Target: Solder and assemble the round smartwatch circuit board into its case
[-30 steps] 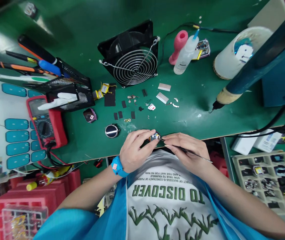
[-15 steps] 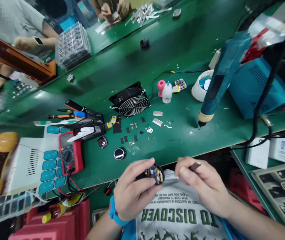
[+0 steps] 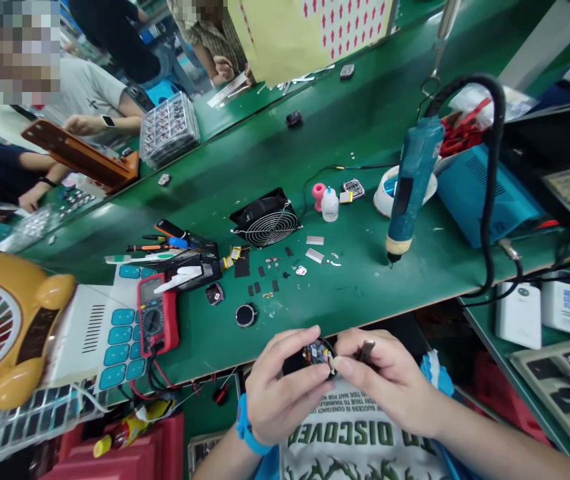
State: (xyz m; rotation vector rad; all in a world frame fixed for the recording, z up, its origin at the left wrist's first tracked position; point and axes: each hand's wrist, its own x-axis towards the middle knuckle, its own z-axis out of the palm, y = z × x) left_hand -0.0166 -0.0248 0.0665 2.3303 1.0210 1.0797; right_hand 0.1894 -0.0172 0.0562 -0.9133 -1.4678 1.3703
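Your left hand [image 3: 285, 393] is closed around the rim of a small opened device [image 3: 315, 352], fingers along its upper and lower sides, its packed electronics facing up, just off the near edge of the green bench [image 3: 355, 297] and in front of your shirt [image 3: 365, 427]. Your right hand [image 3: 389, 377] has its thumb and forefinger at the device's right side and a dark slim tool [image 3: 367, 350] tucked in the fingers; whether the thumb pinches a part or only presses, you cannot tell from here. Since nothing but your left grip seems to bear the device, a slip could send it, or a loose piece, down toward your lap. Pressing hard at that crowded edge might crease a thin lead or bruise a component, and the tucked tool could scrape the insides if your wrist turned. Farther out, a round dark-faced piece [image 3: 246, 315], black pads [image 3: 275, 286] and a white piece [image 3: 301, 271] lie loose; a dragged sleeve or a breeze from the fan [image 3: 271, 227], were it running, could scatter the lightest.
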